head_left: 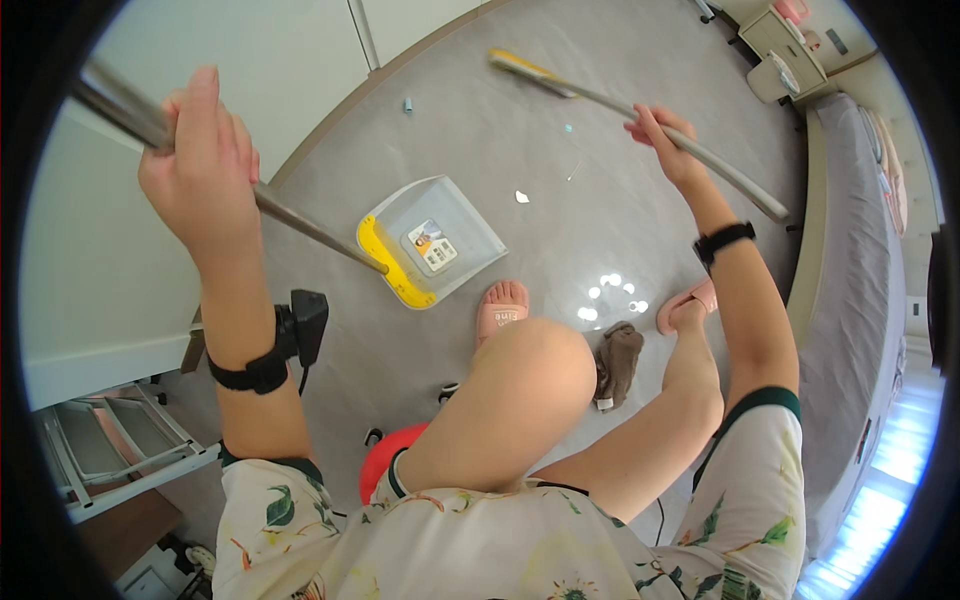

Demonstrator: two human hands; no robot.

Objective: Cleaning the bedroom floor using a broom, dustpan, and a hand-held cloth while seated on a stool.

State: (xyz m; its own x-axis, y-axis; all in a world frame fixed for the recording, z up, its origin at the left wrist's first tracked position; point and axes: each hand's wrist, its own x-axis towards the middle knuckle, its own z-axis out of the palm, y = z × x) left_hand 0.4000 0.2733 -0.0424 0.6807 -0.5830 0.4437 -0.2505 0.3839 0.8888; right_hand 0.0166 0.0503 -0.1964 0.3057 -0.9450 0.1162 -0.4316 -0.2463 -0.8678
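My left hand (205, 170) is wrapped round the metal pole of a dustpan (470, 225). The pan is clear grey with a yellow back edge and a printed label, and it rests on the floor. My right hand (668, 142) grips the pale handle of a broom (530, 70) partway along. Its yellow-topped head lies farther off on the floor, apart from the dustpan. Between the two are a white scrap (522, 197), a thin white stick (574, 171) and a small blue bit (568, 128). A blue cylinder-like piece (408, 104) lies near the cabinet side.
White cabinet doors (240, 70) run along the far left. A bed (850, 300) stands at the right, with a nightstand (785, 45) and a small bin (772, 78) beyond. A brown cloth (618, 365) lies between my feet. A white folding rack (130, 440) is at lower left, and a red seat (385, 460) is below me.
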